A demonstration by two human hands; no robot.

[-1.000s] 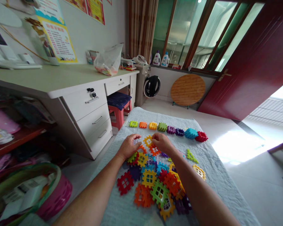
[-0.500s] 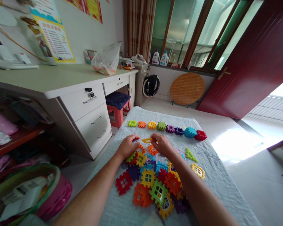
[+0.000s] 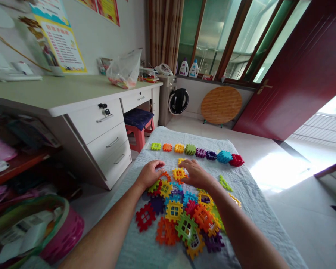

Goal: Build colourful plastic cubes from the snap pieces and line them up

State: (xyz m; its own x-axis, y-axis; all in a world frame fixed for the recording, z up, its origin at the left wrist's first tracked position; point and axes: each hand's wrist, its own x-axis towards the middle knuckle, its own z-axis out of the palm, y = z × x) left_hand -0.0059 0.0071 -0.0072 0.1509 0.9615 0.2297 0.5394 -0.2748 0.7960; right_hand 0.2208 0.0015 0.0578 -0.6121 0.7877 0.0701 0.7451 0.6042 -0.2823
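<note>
My right hand (image 3: 196, 174) holds a yellow window-patterned plastic tile (image 3: 178, 173) at its right edge, above an orange tile that is mostly covered. Another yellow piece (image 3: 181, 161) shows partly behind my right fingers. My left hand (image 3: 151, 174) is at the pile's left edge with its fingers curved and apart, holding nothing I can see. An orange tile (image 3: 165, 176) lies beside its thumb. Nearer me spreads a pile of interlocking tiles, among them a green tile (image 3: 186, 227), a red tile (image 3: 145, 217) and a purple tile (image 3: 213, 242).
Beyond my hands runs a row of small block stacks, from a lime stack (image 3: 156, 146) to a red stack (image 3: 236, 160). A lime triangular piece (image 3: 225, 183) lies right of my right hand. Cloth (image 3: 264, 216) covers the table. A desk (image 3: 81, 89) stands left, with a stool (image 3: 139, 119) beside it.
The yellow tile in my right hand has turned from nearly edge-on to face-up and come slightly nearer me. My left hand has barely moved.
</note>
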